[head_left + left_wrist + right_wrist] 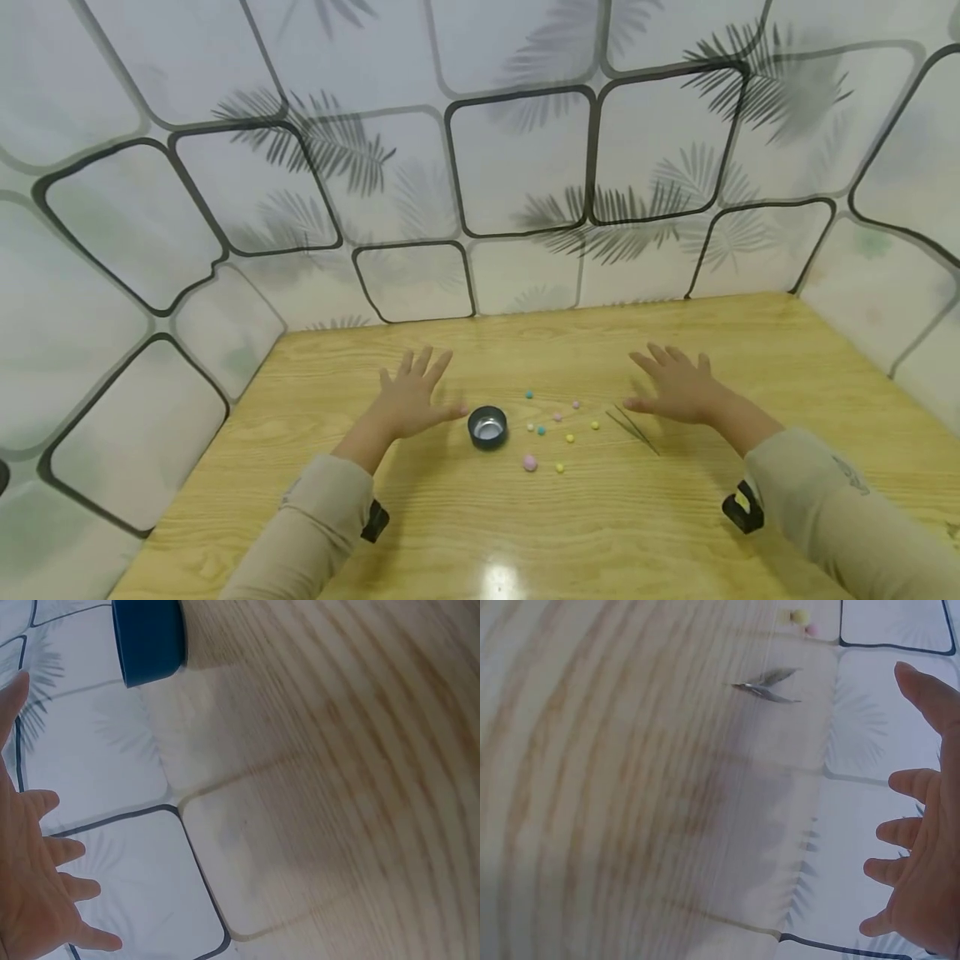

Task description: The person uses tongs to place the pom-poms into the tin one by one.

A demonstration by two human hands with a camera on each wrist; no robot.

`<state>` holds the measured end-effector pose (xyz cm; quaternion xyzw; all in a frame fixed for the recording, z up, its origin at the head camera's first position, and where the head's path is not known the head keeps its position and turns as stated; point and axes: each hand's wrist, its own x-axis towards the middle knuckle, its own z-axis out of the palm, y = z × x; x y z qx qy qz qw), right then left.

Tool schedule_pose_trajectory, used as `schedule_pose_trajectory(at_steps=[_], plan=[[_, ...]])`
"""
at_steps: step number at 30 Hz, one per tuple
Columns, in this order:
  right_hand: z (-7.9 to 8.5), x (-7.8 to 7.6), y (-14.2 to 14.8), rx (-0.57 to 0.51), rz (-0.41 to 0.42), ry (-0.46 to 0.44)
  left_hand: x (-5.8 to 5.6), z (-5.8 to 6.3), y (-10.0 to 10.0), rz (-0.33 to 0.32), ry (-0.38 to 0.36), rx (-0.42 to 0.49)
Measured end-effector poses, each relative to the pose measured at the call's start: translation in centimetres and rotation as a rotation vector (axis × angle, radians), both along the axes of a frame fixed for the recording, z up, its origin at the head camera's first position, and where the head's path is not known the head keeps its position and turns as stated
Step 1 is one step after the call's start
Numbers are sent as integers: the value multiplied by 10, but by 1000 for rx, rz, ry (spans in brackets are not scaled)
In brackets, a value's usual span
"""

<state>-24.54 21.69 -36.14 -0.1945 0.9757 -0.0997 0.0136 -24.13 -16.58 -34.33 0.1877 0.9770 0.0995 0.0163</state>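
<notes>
My left hand (414,400) hovers over the table with its fingers spread, the thumb tip right by a small dark round bowl (487,442). In the left wrist view the bowl (150,641) appears blue, beyond the thumb. My right hand (678,387) is likewise spread and holds nothing. Beneath its thumb side lie thin metal tweezers (633,429), seen also as tweezers (761,686) in the right wrist view. Between the hands are several small beads: a larger pink one (529,462), a yellow bead (559,468), a blue bead (541,431) and others in pink, yellow, blue and white.
The wooden table (465,525) carries a glare spot near its front edge. A white wall covering (525,167) with dark rounded outlines and leaf prints rises behind it and on both sides. Black wrist devices (742,508) sit under both sleeves.
</notes>
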Motion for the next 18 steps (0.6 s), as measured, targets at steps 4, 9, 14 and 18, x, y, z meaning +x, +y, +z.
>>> schedule_pose_trajectory(at_steps=[4,9,14,18], plan=[[-1,7,-3,-4,14,2,3,-3,2,-23,2,4],[-6,12,-7,-17,38,4,6,-8,4,-48,-4,21],[-10,16,-12,-55,47,-14,8,-12,5,-63,-12,37],[-12,20,-14,-71,52,-23,8,-14,7,-81,-27,41]])
